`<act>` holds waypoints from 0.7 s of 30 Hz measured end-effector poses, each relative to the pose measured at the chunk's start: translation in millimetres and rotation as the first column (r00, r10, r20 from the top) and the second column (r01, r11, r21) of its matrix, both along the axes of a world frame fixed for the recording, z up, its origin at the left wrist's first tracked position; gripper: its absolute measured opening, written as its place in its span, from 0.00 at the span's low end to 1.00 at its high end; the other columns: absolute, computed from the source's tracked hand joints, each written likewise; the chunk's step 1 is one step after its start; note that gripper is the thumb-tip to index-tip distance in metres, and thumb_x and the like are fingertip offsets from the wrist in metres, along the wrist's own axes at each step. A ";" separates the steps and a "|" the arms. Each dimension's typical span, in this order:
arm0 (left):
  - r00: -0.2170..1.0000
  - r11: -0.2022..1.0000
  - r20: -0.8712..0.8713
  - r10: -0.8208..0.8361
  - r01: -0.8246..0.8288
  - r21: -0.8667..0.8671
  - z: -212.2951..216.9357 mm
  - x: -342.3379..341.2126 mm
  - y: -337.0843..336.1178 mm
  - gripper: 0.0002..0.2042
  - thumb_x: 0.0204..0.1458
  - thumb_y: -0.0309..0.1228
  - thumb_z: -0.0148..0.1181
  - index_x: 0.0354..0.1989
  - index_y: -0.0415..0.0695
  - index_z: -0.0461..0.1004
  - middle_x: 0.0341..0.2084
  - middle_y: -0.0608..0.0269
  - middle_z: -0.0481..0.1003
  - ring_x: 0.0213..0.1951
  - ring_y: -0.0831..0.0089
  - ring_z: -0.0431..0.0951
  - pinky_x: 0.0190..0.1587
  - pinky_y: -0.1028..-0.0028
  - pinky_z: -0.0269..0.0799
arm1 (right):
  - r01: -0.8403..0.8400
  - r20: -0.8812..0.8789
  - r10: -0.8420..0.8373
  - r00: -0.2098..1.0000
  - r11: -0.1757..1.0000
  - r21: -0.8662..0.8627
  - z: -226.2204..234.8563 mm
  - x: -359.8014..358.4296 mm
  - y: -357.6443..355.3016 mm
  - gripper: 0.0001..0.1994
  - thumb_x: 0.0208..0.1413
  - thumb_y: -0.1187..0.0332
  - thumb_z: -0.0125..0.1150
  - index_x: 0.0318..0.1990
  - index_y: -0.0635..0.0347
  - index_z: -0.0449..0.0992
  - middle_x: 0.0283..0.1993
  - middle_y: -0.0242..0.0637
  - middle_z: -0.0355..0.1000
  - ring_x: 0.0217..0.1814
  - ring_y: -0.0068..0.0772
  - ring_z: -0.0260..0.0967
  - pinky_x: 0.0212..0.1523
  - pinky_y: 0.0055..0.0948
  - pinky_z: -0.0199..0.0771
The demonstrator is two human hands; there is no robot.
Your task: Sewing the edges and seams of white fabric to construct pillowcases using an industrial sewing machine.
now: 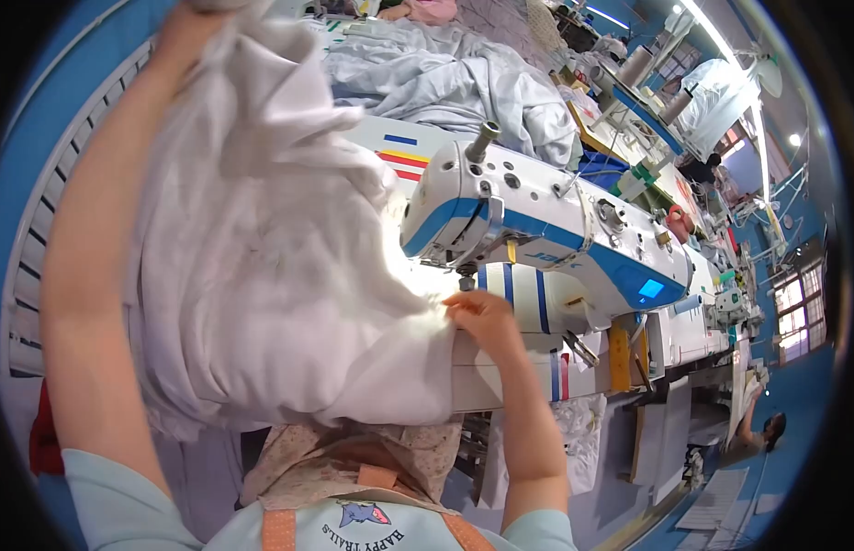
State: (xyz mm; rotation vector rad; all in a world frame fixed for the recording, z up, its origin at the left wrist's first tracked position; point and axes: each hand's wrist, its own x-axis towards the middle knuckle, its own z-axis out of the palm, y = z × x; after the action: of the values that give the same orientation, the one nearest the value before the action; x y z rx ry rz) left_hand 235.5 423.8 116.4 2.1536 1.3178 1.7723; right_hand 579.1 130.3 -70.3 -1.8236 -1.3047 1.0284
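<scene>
A large piece of white cloth (271,248) covers the left side of the sewing table and hangs over its near edge. My left arm reaches far up the left side. My left hand (205,15) grips the cloth's raised far end at the upper edge of the view, its fingers mostly cut off. Close to the needle area of a white and blue sewing machine (546,225), my right hand (487,317) pinches the right edge of the same cloth. The presser foot is partly lost in the bright lamp glare.
Crumpled pale grey-blue cloth (455,78) lies behind the machine. Thread cones (634,66) stand on a rack at the far right. A white slatted railing (41,220) runs along the left. A person (762,436) is at the far right.
</scene>
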 end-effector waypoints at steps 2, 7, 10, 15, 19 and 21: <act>0.948 0.947 -0.026 -0.318 0.316 -0.056 -35.8 51.9 -22.2 0.22 0.42 0.37 0.62 0.46 0.42 0.68 0.42 0.51 0.71 0.45 0.61 0.72 0.47 0.65 0.67 | -0.059 -0.184 0.046 0.982 0.996 -0.063 7.1 -12.3 -15.1 0.11 0.48 0.76 0.59 0.41 0.62 0.75 0.27 0.25 0.69 0.30 0.11 0.63 0.30 0.13 0.62; 0.651 0.918 -0.660 -0.375 0.159 -0.364 -173.1 54.3 -163.4 0.34 0.35 0.39 0.67 0.55 0.46 0.63 0.53 0.49 0.60 0.55 0.51 0.60 0.56 0.59 0.58 | 0.013 -0.343 -0.055 0.938 0.992 -0.123 3.1 -25.6 -45.6 0.13 0.50 0.78 0.56 0.45 0.61 0.73 0.24 0.25 0.68 0.25 0.12 0.62 0.26 0.15 0.64; 0.671 0.897 -0.710 -0.214 -0.154 -0.415 -212.4 15.0 -190.9 0.20 0.42 0.33 0.59 0.46 0.45 0.69 0.41 0.47 0.70 0.45 0.50 0.70 0.44 0.60 0.68 | -0.083 -0.396 0.025 0.918 0.988 -0.131 -2.7 -32.2 -52.4 0.14 0.51 0.76 0.55 0.47 0.58 0.72 0.21 0.24 0.66 0.22 0.12 0.62 0.23 0.16 0.65; 0.675 0.926 -0.728 -0.123 -0.187 -0.329 -236.3 16.3 -108.0 0.08 0.51 0.27 0.44 0.34 0.41 0.70 0.25 0.45 0.74 0.29 0.49 0.75 0.33 0.56 0.69 | -0.167 -0.397 0.033 0.917 0.937 -0.308 0.0 -50.3 -84.9 0.16 0.55 0.76 0.49 0.52 0.59 0.69 0.24 0.27 0.67 0.23 0.16 0.68 0.24 0.18 0.68; 0.779 0.978 -0.627 0.018 -0.145 -0.152 -233.9 28.0 -36.5 0.08 0.52 0.30 0.45 0.34 0.41 0.69 0.27 0.44 0.73 0.33 0.48 0.74 0.36 0.57 0.69 | -0.081 -0.582 -0.078 0.810 0.967 -0.242 -8.5 -86.3 -118.0 0.16 0.56 0.78 0.47 0.52 0.62 0.67 0.41 0.34 0.67 0.29 0.20 0.69 0.33 0.18 0.72; 0.795 0.949 -0.606 -0.003 -0.189 -0.253 -231.8 46.3 -28.9 0.09 0.51 0.32 0.47 0.36 0.41 0.69 0.28 0.43 0.73 0.35 0.47 0.74 0.37 0.57 0.69 | -0.036 -0.628 -0.077 0.774 0.986 -0.164 -30.3 -97.7 -134.9 0.17 0.55 0.80 0.45 0.53 0.63 0.65 0.45 0.36 0.67 0.37 0.26 0.69 0.37 0.24 0.74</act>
State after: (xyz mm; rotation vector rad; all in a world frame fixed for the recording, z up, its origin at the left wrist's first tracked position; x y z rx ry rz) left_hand 281.7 394.9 -115.4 2.5914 1.6994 0.8102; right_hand 481.4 -4.6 -100.6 -1.3897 -0.7922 1.6047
